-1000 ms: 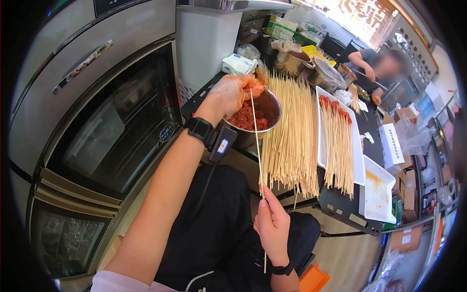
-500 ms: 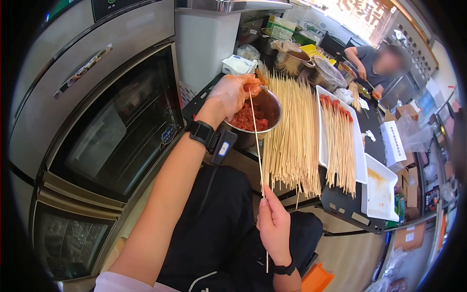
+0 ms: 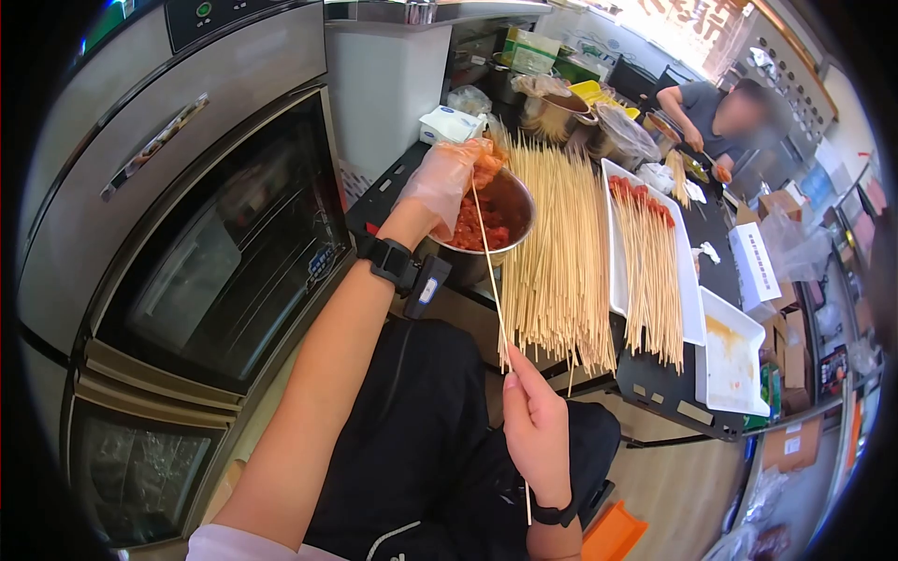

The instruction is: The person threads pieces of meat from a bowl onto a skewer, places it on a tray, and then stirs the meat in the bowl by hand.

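Note:
My left hand (image 3: 447, 179), in a thin clear glove, holds a piece of red marinated meat (image 3: 487, 165) over a steel bowl (image 3: 517, 224) of the same meat. My right hand (image 3: 537, 427) pinches the lower part of a long bamboo skewer (image 3: 487, 262), whose tip reaches up to the meat in my left hand. The bowl stands at the near left corner of a dark table (image 3: 659, 381). A black watch sits on each wrist.
A big heap of bare skewers (image 3: 558, 252) lies right of the bowl. A white tray (image 3: 696, 323) holds several loaded skewers; a second, stained white tray (image 3: 734, 360) is nearer. An oven (image 3: 215, 243) stands at left. Another person (image 3: 711, 122) works at the far end among pots.
My left hand has lifted slightly with the meat. My right hand and the skewer have shifted a little lower and to the right. The far person's arm has moved.

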### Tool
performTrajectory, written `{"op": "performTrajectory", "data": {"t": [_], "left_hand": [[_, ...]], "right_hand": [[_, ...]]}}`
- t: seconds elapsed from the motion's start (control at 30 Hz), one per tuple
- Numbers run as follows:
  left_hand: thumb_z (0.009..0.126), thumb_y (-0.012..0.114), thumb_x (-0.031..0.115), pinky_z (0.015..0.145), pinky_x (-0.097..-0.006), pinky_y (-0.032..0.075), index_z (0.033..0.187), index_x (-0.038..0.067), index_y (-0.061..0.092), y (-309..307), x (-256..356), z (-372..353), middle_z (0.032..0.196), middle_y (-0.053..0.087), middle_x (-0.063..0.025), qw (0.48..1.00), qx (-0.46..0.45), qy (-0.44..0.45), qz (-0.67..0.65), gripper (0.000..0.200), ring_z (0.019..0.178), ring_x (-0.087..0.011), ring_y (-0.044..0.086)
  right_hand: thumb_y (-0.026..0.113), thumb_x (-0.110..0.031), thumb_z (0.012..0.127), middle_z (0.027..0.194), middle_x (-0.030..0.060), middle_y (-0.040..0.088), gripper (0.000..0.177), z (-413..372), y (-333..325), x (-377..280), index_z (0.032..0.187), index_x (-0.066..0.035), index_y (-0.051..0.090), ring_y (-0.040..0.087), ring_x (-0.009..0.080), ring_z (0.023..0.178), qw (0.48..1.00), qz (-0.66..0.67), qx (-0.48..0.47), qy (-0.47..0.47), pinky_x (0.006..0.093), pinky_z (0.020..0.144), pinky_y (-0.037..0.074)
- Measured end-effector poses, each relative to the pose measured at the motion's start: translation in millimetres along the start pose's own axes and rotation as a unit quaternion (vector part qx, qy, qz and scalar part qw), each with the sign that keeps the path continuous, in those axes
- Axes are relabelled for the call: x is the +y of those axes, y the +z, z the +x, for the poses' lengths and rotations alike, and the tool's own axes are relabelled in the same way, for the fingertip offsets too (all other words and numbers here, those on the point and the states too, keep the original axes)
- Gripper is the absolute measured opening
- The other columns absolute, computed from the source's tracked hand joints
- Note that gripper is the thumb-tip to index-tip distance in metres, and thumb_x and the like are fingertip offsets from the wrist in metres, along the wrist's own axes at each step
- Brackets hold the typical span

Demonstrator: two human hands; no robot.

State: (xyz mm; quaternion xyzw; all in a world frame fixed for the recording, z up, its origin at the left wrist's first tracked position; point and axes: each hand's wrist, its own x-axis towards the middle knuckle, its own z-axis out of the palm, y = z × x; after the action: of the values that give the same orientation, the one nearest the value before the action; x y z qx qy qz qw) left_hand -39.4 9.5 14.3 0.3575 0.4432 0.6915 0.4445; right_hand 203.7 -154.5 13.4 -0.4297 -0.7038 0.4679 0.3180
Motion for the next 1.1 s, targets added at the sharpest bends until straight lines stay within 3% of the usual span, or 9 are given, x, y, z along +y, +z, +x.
{"op": "performTrajectory", "data": {"t": [0.23,0.3,0.43,0.5,0.53,0.6,0.7,0.8,1.1], "left_hand": [[0.088,0.051,0.019,0.066,-0.0249,0.047,0.091,-0.003,0.059,7.8,4.0,-10.1,0.078,0.062,-0.0098,0.969,0.002,0.1,0.226,0.024,0.069,-0.0156,0.059],[0.089,0.05,0.019,0.062,-0.0269,0.05,0.09,-0.005,0.058,5.4,-0.3,-5.1,0.078,0.061,-0.011,0.981,0.058,-0.008,0.186,0.026,0.069,-0.0188,0.061],[0.089,0.049,0.018,0.057,-0.0278,0.051,0.089,-0.007,0.057,-24.6,-38.8,21.8,0.078,0.06,-0.0129,0.987,-0.043,-0.013,0.152,0.027,0.064,-0.0203,0.061],[0.09,0.046,0.017,0.055,-0.0286,0.051,0.089,-0.008,0.056,-61.5,-88.4,65.3,0.075,0.059,-0.0139,0.854,-0.156,0.35,0.352,0.027,0.062,-0.0204,0.061],[0.09,0.046,0.017,0.055,-0.0286,0.051,0.089,-0.008,0.056,-48.0,-70.5,51.3,0.075,0.059,-0.0139,0.854,-0.157,0.35,0.352,0.027,0.062,-0.0204,0.061],[0.09,0.044,0.015,0.055,-0.0277,0.051,0.088,-0.007,0.056,-6.4,-15.9,7.0,0.072,0.059,-0.0124,0.985,0.037,-0.057,0.158,0.026,0.061,-0.0196,0.061],[0.091,0.043,0.015,0.054,-0.0278,0.05,0.088,-0.006,0.055,-23.3,-32.3,20.5,0.069,0.059,-0.0116,0.914,-0.037,0.15,0.374,0.025,0.059,-0.0194,0.06],[0.091,0.042,0.013,0.053,-0.028,0.05,0.088,-0.005,0.055,-1.0,-7.6,-2.2,0.069,0.058,-0.0114,0.994,0.024,-0.046,0.1,0.023,0.056,-0.0189,0.059],[0.091,0.043,0.012,0.053,-0.0279,0.048,0.091,-0.006,0.056,2.7,-3.2,-5.3,0.07,0.057,-0.0089,0.997,0.032,-0.05,0.048,0.022,0.054,-0.016,0.054]], "right_hand": [[0.046,-0.006,0.09,0.063,-0.0077,0.037,0.034,-3.2,-0.4,-8.0,0.123,0.0,0.047,0.03,0.0005,0.054,1.0,-0.002,-0.001,0.008,0.0165,0.047,0.026],[0.046,-0.006,0.09,0.061,-0.0075,0.036,0.034,-3.1,-0.8,-7.8,0.123,-0.001,0.047,0.029,0.0007,0.053,1.0,-0.01,-0.001,-0.003,0.0168,0.047,0.026],[0.046,-0.004,0.087,0.054,0.0128,0.041,0.038,-1.3,-0.9,-2.7,0.124,-0.002,0.045,0.041,0.0111,0.044,0.999,-0.042,-0.011,-0.029,0.0246,0.046,0.036],[0.046,-0.004,0.087,0.053,0.0127,0.041,0.038,-1.4,-0.8,-3.1,0.124,-0.002,0.045,0.041,0.011,0.044,0.999,-0.042,-0.008,-0.033,0.0248,0.046,0.036],[0.046,-0.004,0.087,0.053,0.0125,0.04,0.038,-1.6,-1.2,-5.2,0.125,-0.002,0.044,0.041,0.0115,0.043,0.998,-0.051,-0.011,-0.03,0.0252,0.045,0.035],[0.047,-0.004,0.087,0.052,0.0124,0.04,0.038,-2.1,-1.1,-5.8,0.125,-0.002,0.044,0.041,0.0119,0.042,0.998,-0.06,-0.015,-0.026,0.0256,0.044,0.035],[0.046,-0.004,0.087,0.051,0.0123,0.039,0.039,-2.9,-1.1,-5.2,0.125,-0.002,0.044,0.04,0.0129,0.041,0.997,-0.065,-0.018,-0.043,0.0262,0.043,0.034],[0.046,-0.004,0.087,0.051,0.0127,0.038,0.038,-3.5,-2.5,-6.6,0.125,-0.002,0.044,0.04,0.0134,0.04,0.997,-0.069,-0.012,-0.044,0.0266,0.043,0.033],[0.046,-0.004,0.086,0.051,0.0149,0.04,0.038,-3.8,-3.5,-7.6,0.124,-0.001,0.044,0.041,0.0156,0.038,0.997,-0.067,-0.016,-0.021,0.0279,0.042,0.034]]}}
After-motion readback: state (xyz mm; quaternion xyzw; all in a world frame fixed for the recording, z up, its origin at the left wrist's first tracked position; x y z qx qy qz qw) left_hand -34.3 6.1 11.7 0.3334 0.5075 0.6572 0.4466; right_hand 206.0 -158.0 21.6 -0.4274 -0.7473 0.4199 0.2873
